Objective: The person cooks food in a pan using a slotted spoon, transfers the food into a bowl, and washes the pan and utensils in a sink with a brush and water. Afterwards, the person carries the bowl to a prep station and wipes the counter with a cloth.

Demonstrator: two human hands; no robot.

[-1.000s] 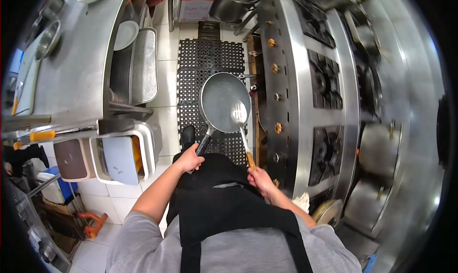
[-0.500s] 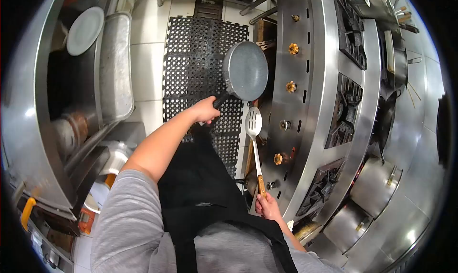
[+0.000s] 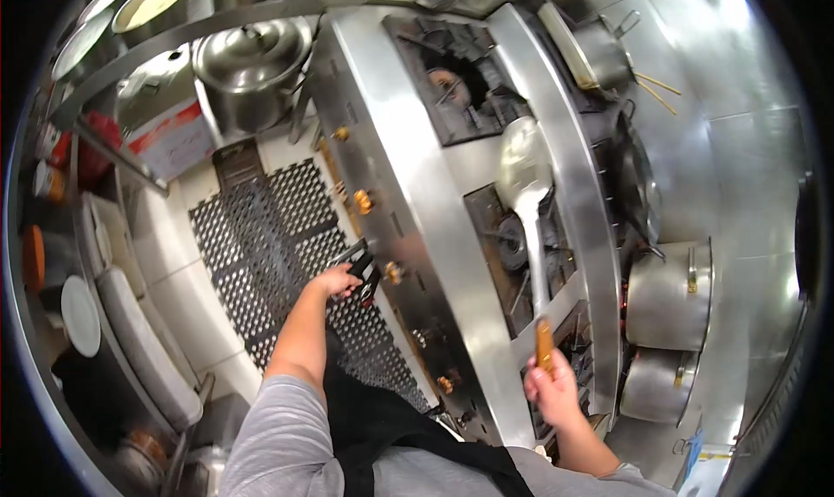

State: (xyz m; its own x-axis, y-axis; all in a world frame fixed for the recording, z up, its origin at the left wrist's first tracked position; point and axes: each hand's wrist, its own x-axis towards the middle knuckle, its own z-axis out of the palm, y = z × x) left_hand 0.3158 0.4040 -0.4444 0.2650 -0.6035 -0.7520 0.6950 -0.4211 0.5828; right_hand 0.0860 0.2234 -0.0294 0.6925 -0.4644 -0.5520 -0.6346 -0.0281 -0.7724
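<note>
My right hand (image 3: 553, 388) is closed round the wooden handle of a metal slotted spoon (image 3: 526, 175), raised above the stove burners. The spoon's bowl is bright with glare and blurred, so its slots hardly show. My left hand (image 3: 334, 281) is low at the front of the stove, above the black floor mat. Its fingers are closed at the black handle of the frying pan (image 3: 365, 274), which shows only as a small dark shape. The pan's flat inside cannot be seen from here.
The stove front (image 3: 391, 202) with brass knobs runs beside me; a burner grate (image 3: 456, 80) lies beyond. Two steel pots (image 3: 667, 297) stand at the right. A lidded stockpot (image 3: 252, 71) is at the far end, a white plate (image 3: 81, 314) on the left shelf.
My view has swung toward the stove. The spoon has risen from beside the stove to above the burners. The frying pan has turned from face-up, and its round inside no longer shows.
</note>
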